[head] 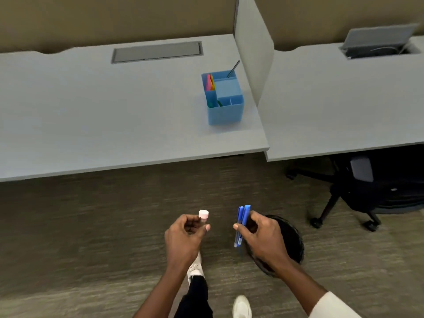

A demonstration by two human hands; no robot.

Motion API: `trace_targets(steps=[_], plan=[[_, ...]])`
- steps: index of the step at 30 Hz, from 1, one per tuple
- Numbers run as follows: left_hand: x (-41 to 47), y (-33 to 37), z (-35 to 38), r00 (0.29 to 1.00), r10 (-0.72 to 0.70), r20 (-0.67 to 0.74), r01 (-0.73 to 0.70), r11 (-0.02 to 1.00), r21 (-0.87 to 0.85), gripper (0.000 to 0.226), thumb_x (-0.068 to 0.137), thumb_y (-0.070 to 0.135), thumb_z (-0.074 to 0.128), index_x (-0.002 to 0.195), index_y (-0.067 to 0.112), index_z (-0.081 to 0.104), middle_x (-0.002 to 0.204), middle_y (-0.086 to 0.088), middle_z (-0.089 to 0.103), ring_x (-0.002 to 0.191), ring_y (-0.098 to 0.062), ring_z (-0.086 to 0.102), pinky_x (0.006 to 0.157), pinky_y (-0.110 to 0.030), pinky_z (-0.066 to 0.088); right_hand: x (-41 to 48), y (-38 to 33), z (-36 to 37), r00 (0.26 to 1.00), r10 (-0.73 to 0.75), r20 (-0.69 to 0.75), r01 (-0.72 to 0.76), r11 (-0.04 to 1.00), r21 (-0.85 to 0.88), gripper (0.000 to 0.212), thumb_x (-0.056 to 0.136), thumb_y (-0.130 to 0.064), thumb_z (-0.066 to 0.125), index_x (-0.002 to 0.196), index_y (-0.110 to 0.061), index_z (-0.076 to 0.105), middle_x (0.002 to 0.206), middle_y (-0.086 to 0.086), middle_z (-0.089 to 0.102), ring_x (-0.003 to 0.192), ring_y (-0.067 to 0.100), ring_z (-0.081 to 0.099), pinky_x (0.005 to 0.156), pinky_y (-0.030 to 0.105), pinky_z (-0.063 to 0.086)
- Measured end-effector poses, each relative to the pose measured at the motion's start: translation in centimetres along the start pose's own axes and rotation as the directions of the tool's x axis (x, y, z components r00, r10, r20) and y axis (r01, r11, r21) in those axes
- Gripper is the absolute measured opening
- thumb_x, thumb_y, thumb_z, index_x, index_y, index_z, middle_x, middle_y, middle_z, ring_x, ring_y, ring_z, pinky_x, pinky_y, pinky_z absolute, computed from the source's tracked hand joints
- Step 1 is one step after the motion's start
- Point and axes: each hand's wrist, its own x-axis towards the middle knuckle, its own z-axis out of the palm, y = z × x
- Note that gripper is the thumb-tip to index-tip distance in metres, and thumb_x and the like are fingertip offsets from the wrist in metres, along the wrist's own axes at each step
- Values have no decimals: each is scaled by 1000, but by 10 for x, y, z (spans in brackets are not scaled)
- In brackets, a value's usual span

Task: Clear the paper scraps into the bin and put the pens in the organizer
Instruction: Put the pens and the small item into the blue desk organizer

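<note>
Two blue pens [241, 223] are held upright in the right hand [263, 235], with their caps at the top and their lower ends hanging below the thumb. The fingers [258, 218] of that hand are curled shut around the barrels, the thumb being pressed against them from the left. A small item with a white-pink cap [203, 214] is gripped in the left hand [183, 237], whose fingers are closed around it so that only the capped top is shown above the fist; what kind of item it is cannot be told. Both hands are held over the carpeted floor [91, 226], near one another but apart, and in front of the counter [103, 111].

A round black bin [291, 239] is seen on the floor directly under and behind the right hand, partly hidden by it. No paper scraps can be made out in it, its inside being dark.

The blue organizer [226, 99] is set on the counter near its right end, just beside the divider panel [254, 53]. It is split into several compartments: coloured sheets [210, 83] are stood in the left rear one, and a dark thin pen [233, 68] is leaned in the back right one. The front compartments are partly in shadow.

A black office chair [367, 191] is placed under the neighbouring counter on the right.
</note>
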Motion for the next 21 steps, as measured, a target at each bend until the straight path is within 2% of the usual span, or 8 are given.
trace_targets(steps=[2, 5, 8, 12, 14, 16, 19, 21], plan=[[30, 14, -11, 999, 26, 20, -26, 1000, -4, 24, 77, 15, 94, 93, 22, 78, 80, 7, 79, 74, -4, 75, 78, -37, 67, 22, -17, -1, 1000, 13, -17, -13, 1000, 0, 20, 83, -40, 85, 81, -30, 68, 66, -14, 66, 73, 1, 66, 57, 9, 46], [74, 39, -29, 994, 87, 63, -88, 996, 13, 24, 79, 18, 93, 97, 21, 78, 83, 10, 79, 78, 2, 74, 80, -32, 67, 57, -46, -4, 999, 30, -39, -30, 1000, -5, 19, 84, -39, 85, 83, -30, 69, 69, -14, 67, 73, 0, 66, 59, 10, 46], [116, 60, -46, 985, 144, 93, -146, 989, 14, 25, 80, 19, 93, 99, 24, 77, 84, 13, 78, 80, 8, 73, 79, -20, 64, 88, -76, -7, 995, 48, -83, -47, 999, 7, 17, 86, -39, 83, 91, -30, 71, 76, -14, 69, 71, 1, 67, 65, 14, 51], [161, 86, -62, 963, 224, 150, -233, 972, 42, 27, 81, 25, 91, 101, 30, 73, 85, 19, 74, 86, 15, 69, 72, 0, 51, 126, -109, -17, 986, 83, -146, -76, 995, 57, 17, 88, -36, 81, 98, -28, 70, 86, -14, 70, 79, 0, 68, 73, 16, 54], [179, 97, -67, 956, 243, 161, -252, 967, 37, 27, 83, 29, 90, 101, 33, 71, 88, 19, 74, 83, 9, 72, 70, -1, 51, 146, -123, -25, 976, 125, -180, -112, 991, 80, 15, 89, -35, 81, 92, -29, 68, 83, -16, 68, 78, -1, 67, 73, 17, 52], [192, 106, -70, 957, 245, 157, -252, 967, 26, 28, 84, 33, 89, 104, 35, 70, 90, 18, 74, 83, 4, 73, 67, -4, 51, 167, -136, -35, 965, 127, -230, -114, 991, 68, 20, 89, -35, 81, 83, -32, 62, 76, -22, 62, 72, -8, 61, 69, 10, 43], [206, 116, -68, 958, 242, 151, -248, 968, 23, 29, 85, 37, 88, 106, 37, 68, 90, 22, 72, 84, 6, 72, 65, -4, 49, 205, -150, -51, 950, 92, -298, -80, 995, 51, 17, 89, -34, 82, 90, -24, 68, 81, -15, 66, 69, -10, 58, 68, 5, 39], [214, 122, -63, 960, 235, 152, -241, 970, 20, 29, 84, 37, 88, 105, 38, 68, 89, 24, 72, 83, 10, 72, 65, -4, 49, 231, -156, -59, 941, 68, -332, -60, 998, 35, 20, 89, -35, 81, 97, -18, 72, 87, -8, 71, 69, -5, 61, 70, 6, 41]])
